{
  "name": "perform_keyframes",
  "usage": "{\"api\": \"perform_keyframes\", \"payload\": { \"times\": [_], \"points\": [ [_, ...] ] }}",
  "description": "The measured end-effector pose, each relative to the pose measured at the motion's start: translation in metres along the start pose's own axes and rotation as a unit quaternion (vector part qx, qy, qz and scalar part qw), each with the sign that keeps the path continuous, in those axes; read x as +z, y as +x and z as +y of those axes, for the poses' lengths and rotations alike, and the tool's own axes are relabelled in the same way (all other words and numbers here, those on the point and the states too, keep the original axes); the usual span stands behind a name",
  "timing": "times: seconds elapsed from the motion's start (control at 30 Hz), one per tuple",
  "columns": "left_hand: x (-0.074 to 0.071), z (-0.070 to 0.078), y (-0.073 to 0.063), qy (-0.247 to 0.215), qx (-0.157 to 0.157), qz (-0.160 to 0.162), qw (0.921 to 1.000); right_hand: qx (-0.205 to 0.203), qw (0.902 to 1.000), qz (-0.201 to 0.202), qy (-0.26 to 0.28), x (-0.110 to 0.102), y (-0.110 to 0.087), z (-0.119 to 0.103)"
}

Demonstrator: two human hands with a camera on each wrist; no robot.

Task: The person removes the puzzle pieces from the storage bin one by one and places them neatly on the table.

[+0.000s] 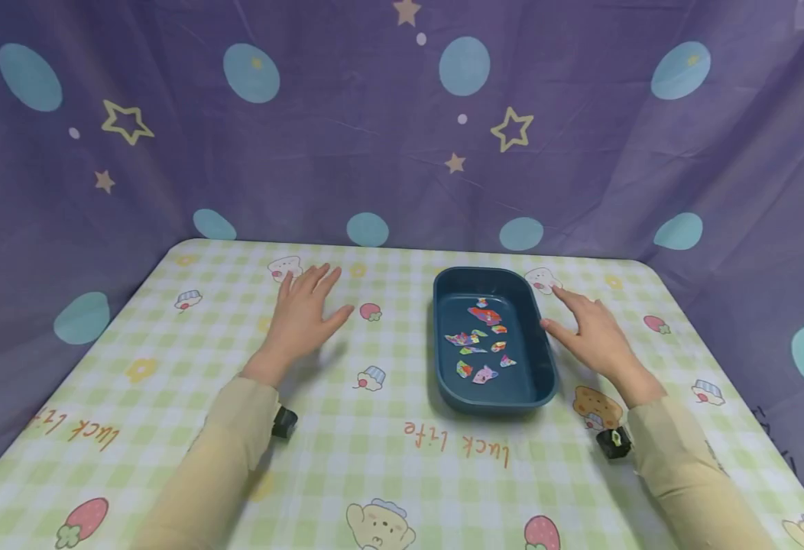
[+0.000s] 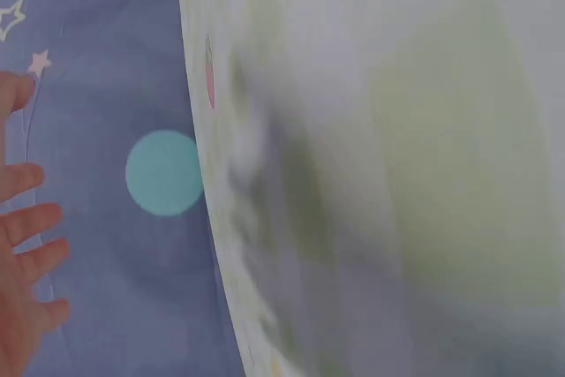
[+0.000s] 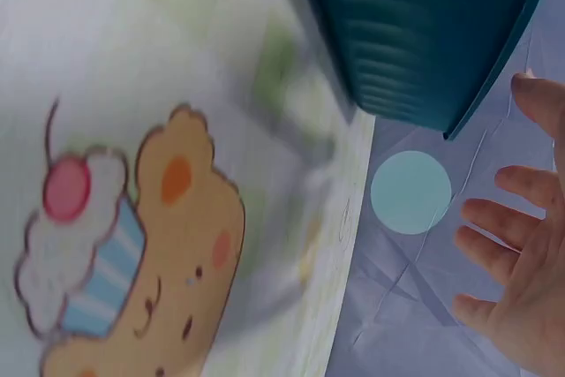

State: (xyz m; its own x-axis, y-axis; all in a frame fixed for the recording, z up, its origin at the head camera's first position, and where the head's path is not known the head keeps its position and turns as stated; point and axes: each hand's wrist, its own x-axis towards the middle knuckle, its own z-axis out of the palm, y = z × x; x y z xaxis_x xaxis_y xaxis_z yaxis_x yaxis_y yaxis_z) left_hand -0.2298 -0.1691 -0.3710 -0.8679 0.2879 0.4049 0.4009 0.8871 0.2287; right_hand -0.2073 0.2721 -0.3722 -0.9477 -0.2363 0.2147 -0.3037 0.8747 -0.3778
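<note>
Left hand (image 1: 306, 321): hovering above the tabletop (image 1: 326, 466), its fingers spreading apart and gripping nothing.
Right hand (image 1: 598, 340): hanging over the tabletop, thumb and fingers standing apart, holding nothing.
Blue tray (image 1: 522, 384): sitting between both sets of fingers, just beside the right thumb; whether they're touching, I can't tell.
Colourful scraps (image 1: 486, 315): lying loose inside the tray, left of the right fingers.
Tray trouble: a careless sideways nudge from that thumb could be jolting it, shuffling those light-looking scraps.
</note>
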Motion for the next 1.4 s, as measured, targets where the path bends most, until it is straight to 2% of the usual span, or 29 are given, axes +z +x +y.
{"api": "perform_keyframes", "payload": {
  "times": [0.23,0.37,0.53,0.67,0.77,1.03,1.23,1.4],
  "points": [
    [0.013,0.019,0.007,-0.043,0.025,0.05,0.9975,0.037,0.9975,-0.022,0.056,0.003,0.0,-0.006],
    [0.019,0.033,0.011,-0.064,0.021,0.052,0.9964,0.046,0.9953,-0.015,0.084,0.005,0.0,-0.009],
    [0.025,0.054,0.015,-0.074,0.02,0.028,0.9967,0.058,0.9892,-0.014,0.134,0.01,0.0,-0.013],
    [0.032,0.071,0.017,-0.065,0.04,0.007,0.997,0.074,0.9835,-0.013,0.165,0.015,-0.001,-0.013],
    [0.037,0.082,0.018,-0.061,0.057,0.005,0.9965,0.086,0.9801,-0.014,0.179,0.018,-0.001,-0.014],
    [0.045,0.109,0.027,-0.085,0.081,-0.024,0.9928,0.114,0.9673,-0.011,0.226,0.021,0.0,-0.018],
    [0.044,0.127,0.031,-0.069,0.135,-0.063,0.9865,0.122,0.9661,-0.016,0.227,0.024,0.001,-0.019],
    [0.049,0.139,0.036,-0.059,0.18,-0.112,0.9755,0.126,0.9651,-0.012,0.229,0.025,0.001,-0.019]
  ]
}}
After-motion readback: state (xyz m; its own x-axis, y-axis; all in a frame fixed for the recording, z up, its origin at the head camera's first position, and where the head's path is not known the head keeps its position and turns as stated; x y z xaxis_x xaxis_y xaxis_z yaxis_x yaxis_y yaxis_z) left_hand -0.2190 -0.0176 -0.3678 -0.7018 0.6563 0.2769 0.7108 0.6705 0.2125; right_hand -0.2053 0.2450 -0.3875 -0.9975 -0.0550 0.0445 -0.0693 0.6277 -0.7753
